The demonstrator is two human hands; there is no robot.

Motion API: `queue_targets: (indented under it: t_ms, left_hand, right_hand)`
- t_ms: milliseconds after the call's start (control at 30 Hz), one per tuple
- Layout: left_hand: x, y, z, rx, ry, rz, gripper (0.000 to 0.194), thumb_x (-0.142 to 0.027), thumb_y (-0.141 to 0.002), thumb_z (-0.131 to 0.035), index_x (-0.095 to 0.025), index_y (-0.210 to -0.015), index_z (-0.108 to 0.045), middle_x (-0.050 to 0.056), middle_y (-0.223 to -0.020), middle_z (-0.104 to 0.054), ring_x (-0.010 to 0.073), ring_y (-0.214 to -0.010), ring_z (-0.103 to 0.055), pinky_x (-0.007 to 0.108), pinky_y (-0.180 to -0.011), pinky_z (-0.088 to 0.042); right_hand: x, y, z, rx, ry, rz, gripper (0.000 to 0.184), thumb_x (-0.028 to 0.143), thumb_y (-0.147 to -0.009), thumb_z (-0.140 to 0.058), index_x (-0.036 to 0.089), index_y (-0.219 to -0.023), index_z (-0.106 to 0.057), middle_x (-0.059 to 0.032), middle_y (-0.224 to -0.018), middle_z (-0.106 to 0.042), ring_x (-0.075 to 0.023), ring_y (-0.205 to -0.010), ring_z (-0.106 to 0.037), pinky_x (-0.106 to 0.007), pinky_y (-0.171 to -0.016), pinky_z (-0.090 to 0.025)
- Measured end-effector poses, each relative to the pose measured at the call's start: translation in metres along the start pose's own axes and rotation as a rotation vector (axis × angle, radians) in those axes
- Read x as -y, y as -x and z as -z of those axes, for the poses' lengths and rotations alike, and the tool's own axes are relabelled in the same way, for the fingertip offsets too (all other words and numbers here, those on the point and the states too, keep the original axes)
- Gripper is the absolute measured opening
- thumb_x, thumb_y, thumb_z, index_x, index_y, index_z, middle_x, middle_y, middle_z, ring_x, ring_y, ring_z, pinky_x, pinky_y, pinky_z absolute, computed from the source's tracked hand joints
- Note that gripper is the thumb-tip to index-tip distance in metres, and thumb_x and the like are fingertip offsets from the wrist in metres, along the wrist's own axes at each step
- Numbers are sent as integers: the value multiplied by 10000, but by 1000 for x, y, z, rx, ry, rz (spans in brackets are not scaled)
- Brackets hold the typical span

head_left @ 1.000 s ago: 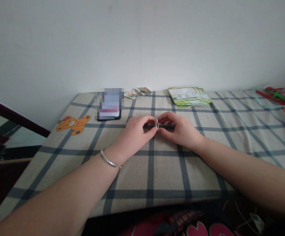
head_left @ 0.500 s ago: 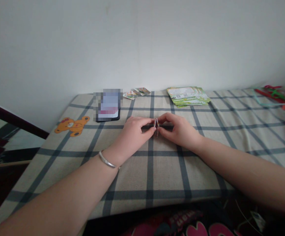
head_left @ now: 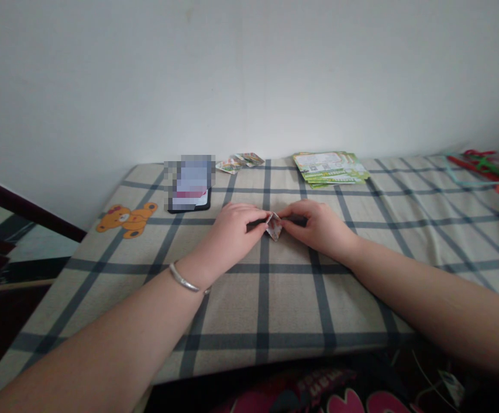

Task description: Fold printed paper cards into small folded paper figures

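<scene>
A small folded piece of printed paper (head_left: 274, 228) is held between my two hands, over the middle of the checked tablecloth. It looks diamond-shaped, with its front face towards me. My left hand (head_left: 238, 229) pinches its left corner between thumb and forefinger. On the opposite corner, the thumb and forefinger of my right hand (head_left: 318, 229) are closed in the same way. My left wrist wears a silver bangle (head_left: 184, 279).
Behind my hands lie several small folded paper pieces (head_left: 241, 162) and a stack of green printed sheets (head_left: 330, 169). A phone (head_left: 190, 183), blurred out, and an orange bear cutout (head_left: 127, 220) are on the left. Red and green ribbons (head_left: 496, 169) lie at far right.
The folded paper, narrow and edge-on before, now spreads into a wider diamond. My fingertips have moved slightly apart, still gripping it.
</scene>
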State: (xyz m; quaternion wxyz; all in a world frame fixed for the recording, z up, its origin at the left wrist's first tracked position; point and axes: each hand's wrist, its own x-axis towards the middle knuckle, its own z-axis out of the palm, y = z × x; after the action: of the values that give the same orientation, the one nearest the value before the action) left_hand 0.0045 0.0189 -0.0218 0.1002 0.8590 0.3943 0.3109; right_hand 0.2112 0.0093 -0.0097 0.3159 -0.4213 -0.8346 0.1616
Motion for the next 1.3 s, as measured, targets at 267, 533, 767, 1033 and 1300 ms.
queue_targets:
  t_ms: [267, 533, 767, 1033, 1300]
  left_hand:
    - [7, 1, 4, 12, -115, -151, 228, -160, -834, -661, -216, -1048, -717, 26, -1002, -739, 222, -1022, -620, 396, -934, -467]
    - [1, 2, 5, 39, -178, -199, 178, -150, -838, -654, -204, -995, -722, 5, -1018, -739, 224, -1041, -613, 411, -972, -445]
    - [-9, 3, 9, 93, -278, -192, 184, -124, -851, -624, -224, -971, -722, 15, -1015, -719, 234, -1043, -609, 497, -1019, -380]
    - [-14, 3, 8, 166, -322, -202, 183, -102, -862, -585, -176, -968, -714, 50, -1004, -681, 230, -1012, -600, 461, -994, -418]
    - [-15, 3, 9, 176, -323, -200, 204, -117, -868, -560, -157, -1004, -707, 67, -1022, -664, 234, -989, -574, 418, -932, -464]
  right_hand:
    - [-6, -1, 1, 46, 67, 116, 192, 163, -858, -582, 216, -963, -733, -15, -910, -750, -163, -855, -656, -302, -823, -479]
    - [-12, 0, 2, 46, 104, 195, 163, 186, -852, -618, 209, -956, -741, -27, -933, -746, -170, -874, -649, -314, -839, -489]
    - [-12, 1, 4, 85, 181, 223, 158, 223, -865, -620, 206, -952, -751, -29, -973, -740, -170, -895, -646, -313, -842, -487]
    - [-5, 3, 5, 105, 243, 212, 168, 200, -859, -603, 204, -935, -752, -26, -991, -729, -175, -910, -635, -316, -857, -474]
    - [-1, 1, 2, 92, 224, 110, 178, 370, -855, -641, 205, -830, -703, -36, -908, -709, -189, -892, -616, -332, -828, -458]
